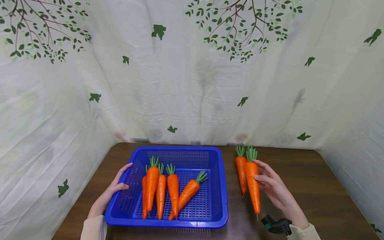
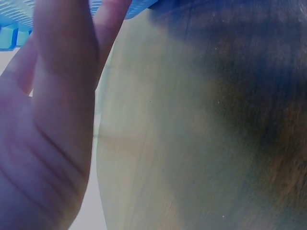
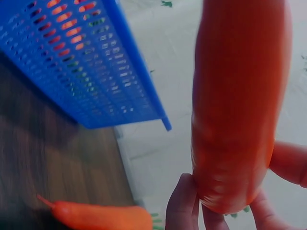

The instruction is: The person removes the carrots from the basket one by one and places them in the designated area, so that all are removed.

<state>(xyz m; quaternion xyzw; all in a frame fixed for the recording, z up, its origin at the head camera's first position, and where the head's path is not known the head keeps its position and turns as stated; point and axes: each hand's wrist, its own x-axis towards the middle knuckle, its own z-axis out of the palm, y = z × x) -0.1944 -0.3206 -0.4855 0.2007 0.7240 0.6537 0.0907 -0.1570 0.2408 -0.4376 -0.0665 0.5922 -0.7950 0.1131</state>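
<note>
My left hand (image 1: 109,193) grips the left rim of a blue plastic basket (image 1: 217,193), thumb and fingertips over the edge. Several orange carrots (image 1: 173,186) with green stem tops lie inside, most upright in this view and one slanting to the right. To the right of the basket, my right hand (image 1: 279,195) holds a carrot (image 1: 253,183) between thumb and fingers near its thick top end, tip toward me. In the right wrist view this carrot (image 3: 240,105) looms large, fingers round its top. Another carrot (image 1: 241,171) lies on the table just left of it.
A dark brown wooden table (image 1: 303,180) bears everything. Behind and at both sides hangs a pale curtain (image 1: 195,83) printed with branches and leaves. A black band (image 1: 276,225) sits on the right wrist.
</note>
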